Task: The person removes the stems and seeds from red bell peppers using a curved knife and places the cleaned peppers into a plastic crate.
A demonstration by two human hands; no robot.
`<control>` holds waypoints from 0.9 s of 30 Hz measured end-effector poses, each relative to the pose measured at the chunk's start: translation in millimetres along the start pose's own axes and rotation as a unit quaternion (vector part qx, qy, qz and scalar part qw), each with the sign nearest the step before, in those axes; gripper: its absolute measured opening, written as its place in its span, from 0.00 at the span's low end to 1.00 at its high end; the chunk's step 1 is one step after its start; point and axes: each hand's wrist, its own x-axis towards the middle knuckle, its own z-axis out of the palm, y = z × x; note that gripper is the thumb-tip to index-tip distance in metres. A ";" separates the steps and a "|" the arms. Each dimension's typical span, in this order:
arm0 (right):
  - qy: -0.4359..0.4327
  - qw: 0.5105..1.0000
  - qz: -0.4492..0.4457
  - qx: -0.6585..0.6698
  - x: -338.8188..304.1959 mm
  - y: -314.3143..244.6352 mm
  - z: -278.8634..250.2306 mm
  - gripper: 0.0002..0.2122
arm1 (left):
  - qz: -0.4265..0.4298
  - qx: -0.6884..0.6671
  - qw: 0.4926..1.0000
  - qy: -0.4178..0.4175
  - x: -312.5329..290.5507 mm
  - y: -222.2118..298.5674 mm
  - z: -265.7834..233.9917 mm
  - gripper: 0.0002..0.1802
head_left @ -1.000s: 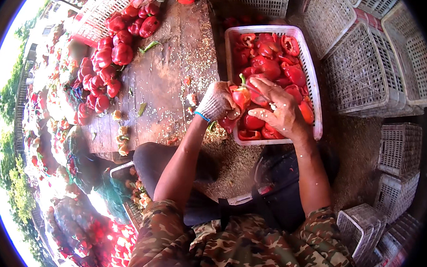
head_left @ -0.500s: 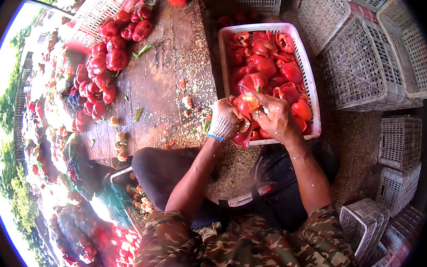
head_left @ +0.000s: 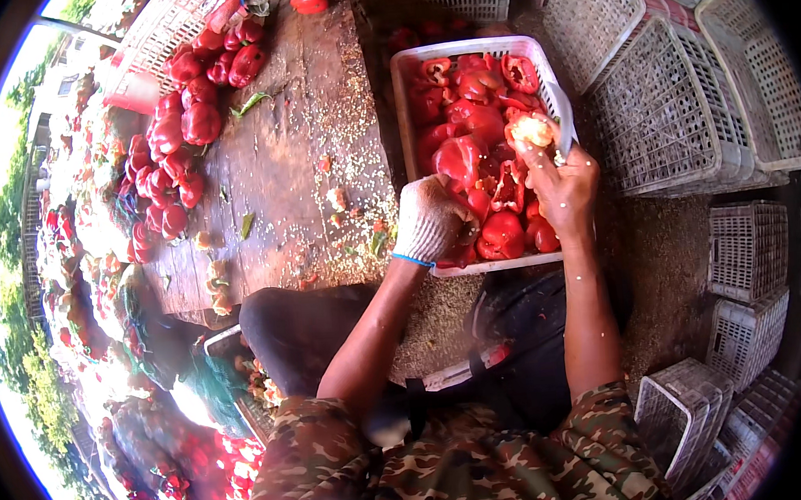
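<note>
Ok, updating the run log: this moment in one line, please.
left hand: gloved, at crate; right hand: holding core; crate: cut peppers

The left hand point(head_left: 435, 222) and the right hand point(head_left: 563, 185), which had met on a single pepper half a second earlier, had come apart. The right hand had drawn away to the right of the left and lifted a pale, seedy core point(head_left: 531, 130) at its fingertips. The left hand was curled alone, its contents hard to see. An opened red piece point(head_left: 508, 188) had come into view between the two hands.
</note>
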 end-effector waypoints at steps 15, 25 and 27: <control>-0.291 0.947 -0.046 -0.125 -11.2 -34.7 24.8 0.21 | 0.227 0.263 0.921 -0.178 49.3 25.4 -37.2 0.10; -0.196 0.959 -0.113 -0.169 -21.5 -21.3 48.6 0.18 | 0.209 0.456 0.860 -0.100 36.4 -11.6 -47.1 0.10; -0.187 0.958 -0.145 -0.164 -20.9 -14.4 50.8 0.15 | 0.204 0.440 0.862 -0.147 36.3 -11.9 -45.5 0.12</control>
